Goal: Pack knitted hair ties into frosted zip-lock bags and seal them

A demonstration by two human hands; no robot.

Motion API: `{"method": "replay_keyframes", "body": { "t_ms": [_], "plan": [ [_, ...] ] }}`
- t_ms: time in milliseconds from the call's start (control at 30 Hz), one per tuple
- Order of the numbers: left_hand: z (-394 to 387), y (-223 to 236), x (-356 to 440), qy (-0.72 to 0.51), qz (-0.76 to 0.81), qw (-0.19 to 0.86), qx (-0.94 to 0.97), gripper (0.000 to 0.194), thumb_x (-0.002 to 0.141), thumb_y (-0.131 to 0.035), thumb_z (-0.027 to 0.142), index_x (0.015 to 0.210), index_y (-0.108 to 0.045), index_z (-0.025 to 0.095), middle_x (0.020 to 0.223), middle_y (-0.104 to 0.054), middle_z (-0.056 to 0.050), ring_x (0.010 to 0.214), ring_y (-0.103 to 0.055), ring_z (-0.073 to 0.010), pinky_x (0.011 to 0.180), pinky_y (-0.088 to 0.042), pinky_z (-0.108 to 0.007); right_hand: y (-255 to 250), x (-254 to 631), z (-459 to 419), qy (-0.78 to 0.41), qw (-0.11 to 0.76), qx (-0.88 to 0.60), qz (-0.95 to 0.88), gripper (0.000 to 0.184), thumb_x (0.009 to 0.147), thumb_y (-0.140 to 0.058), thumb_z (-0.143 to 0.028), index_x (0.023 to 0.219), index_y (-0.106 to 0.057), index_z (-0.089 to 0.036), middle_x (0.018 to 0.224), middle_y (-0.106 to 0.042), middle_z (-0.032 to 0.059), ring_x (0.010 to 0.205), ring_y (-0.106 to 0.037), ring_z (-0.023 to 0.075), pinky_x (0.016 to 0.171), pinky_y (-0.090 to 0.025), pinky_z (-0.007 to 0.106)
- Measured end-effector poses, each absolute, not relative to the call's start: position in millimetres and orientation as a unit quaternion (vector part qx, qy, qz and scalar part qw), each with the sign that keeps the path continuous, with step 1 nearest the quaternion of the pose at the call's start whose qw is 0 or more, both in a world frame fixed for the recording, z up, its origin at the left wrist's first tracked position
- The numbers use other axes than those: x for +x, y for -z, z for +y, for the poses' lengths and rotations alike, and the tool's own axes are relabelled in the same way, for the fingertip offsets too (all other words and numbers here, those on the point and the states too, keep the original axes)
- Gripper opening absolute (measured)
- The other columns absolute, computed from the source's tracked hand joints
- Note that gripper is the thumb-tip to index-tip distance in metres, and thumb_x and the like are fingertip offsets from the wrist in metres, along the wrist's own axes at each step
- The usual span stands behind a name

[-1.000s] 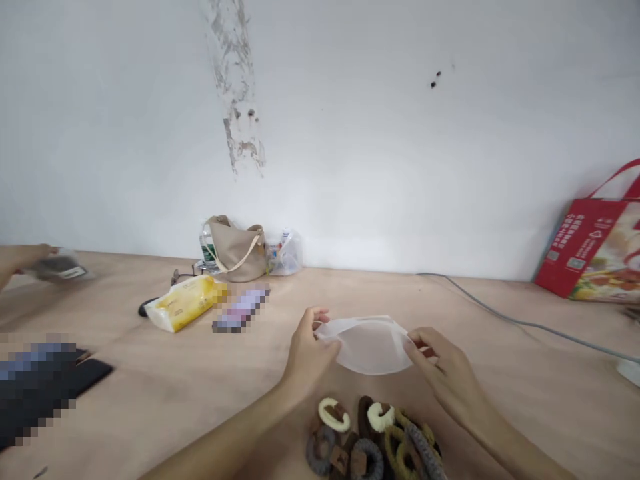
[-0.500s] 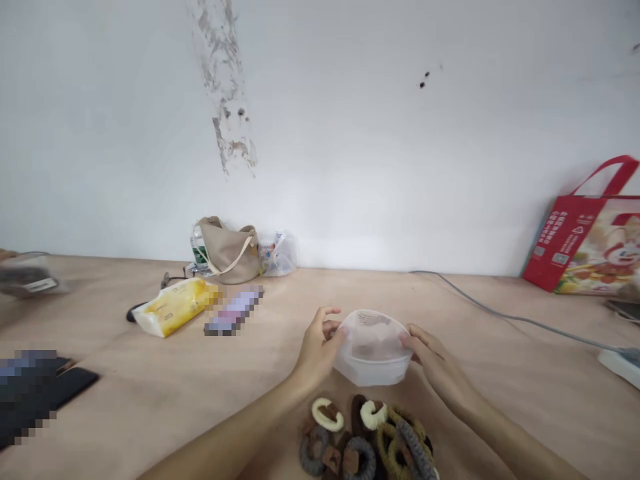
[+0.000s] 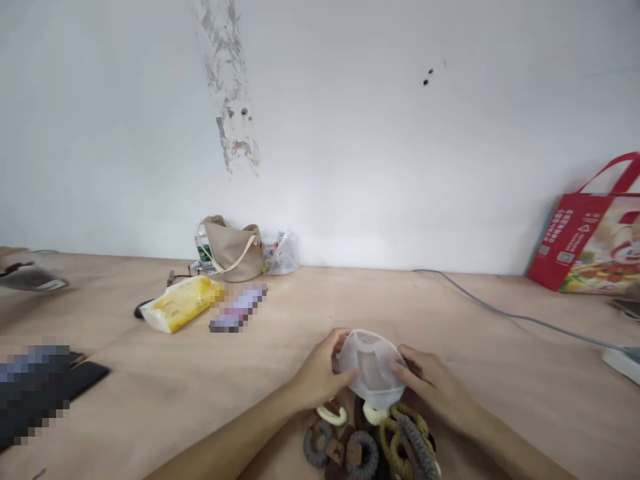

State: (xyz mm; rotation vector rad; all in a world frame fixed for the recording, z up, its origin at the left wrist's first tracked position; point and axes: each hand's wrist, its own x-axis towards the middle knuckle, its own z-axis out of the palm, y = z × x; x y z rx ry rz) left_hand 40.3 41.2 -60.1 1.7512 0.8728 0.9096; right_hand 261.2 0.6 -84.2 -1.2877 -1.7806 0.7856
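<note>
My left hand (image 3: 320,373) and my right hand (image 3: 430,387) both pinch the mouth of a small translucent white plastic bag (image 3: 371,368), holding it open just above the table. Directly below and in front of the bag lies a pile of several hair ties (image 3: 373,443) in cream, brown, grey and olive colours. The bag's lower edge touches the top of the pile.
A yellow tissue pack (image 3: 180,304), a beige bag (image 3: 233,248) and a small clear bag (image 3: 283,252) sit by the wall. A grey cable (image 3: 500,312) runs right toward a red shopping bag (image 3: 590,233). Another person's hand with a packet (image 3: 30,275) is far left.
My hands have brought the plastic bag down and nearer, from above the table to the hair tie pile, and pulled its mouth open.
</note>
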Motion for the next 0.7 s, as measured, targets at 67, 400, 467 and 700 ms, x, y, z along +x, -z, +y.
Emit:
{"method": "replay_keyframes", "body": {
  "t_ms": [67, 400, 467, 700],
  "plan": [
    [40.1, 58.8, 38.8, -0.362, 0.348, 0.462, 0.731, 0.052, 0.062, -0.065, 0.004, 0.112, -0.057, 0.019, 0.111, -0.067, -0.005, 0.106, -0.06, -0.0225, 0.096, -0.042, -0.035, 85.4, 263.0, 1.4, -0.305, 0.377, -0.503, -0.715, 0.03, 0.087, -0.049, -0.046, 0.077, -0.059, -0.019, 0.071, -0.062, -0.0013, 0.068, -0.056, 0.0169, 0.063, -0.043, 0.025],
    [37.8, 67.6, 33.1, -0.439, 0.374, 0.384, 0.721, 0.038, 0.086, -0.056, 0.028, 0.12, -0.045, 0.018, 0.122, -0.057, -0.013, 0.117, -0.052, -0.0259, 0.099, -0.042, -0.043, 86.4, 267.8, -3.8, -0.237, 0.465, -0.495, -0.695, 0.033, 0.096, -0.036, -0.045, 0.115, -0.051, -0.022, 0.112, -0.063, 0.0083, 0.104, -0.06, 0.0237, 0.086, -0.049, 0.035],
    [31.6, 65.6, 28.0, -0.46, 0.371, 0.331, 0.735, 0.038, 0.087, -0.055, 0.029, 0.122, -0.045, 0.019, 0.124, -0.055, -0.013, 0.117, -0.051, -0.0263, 0.1, -0.042, -0.044, 87.4, 274.2, -16.4, -0.163, 0.509, -0.506, -0.677, 0.033, 0.095, -0.04, -0.042, 0.121, -0.049, -0.023, 0.117, -0.061, 0.0101, 0.108, -0.059, 0.0253, 0.088, -0.049, 0.038],
    [1.2, 61.0, -2.7, -0.493, 0.302, 0.128, 0.806, 0.02, 0.089, -0.049, 0.016, 0.103, -0.06, 0.024, 0.106, -0.06, -0.008, 0.102, -0.057, -0.0228, 0.089, -0.047, -0.038, 52.7, 284.3, -58.2, 0.016, 0.376, -0.257, -0.89, 0.037, 0.091, -0.054, -0.022, 0.128, -0.05, -0.027, 0.109, -0.07, 0.0047, 0.096, -0.066, 0.018, 0.086, -0.053, 0.024]
  ]
}}
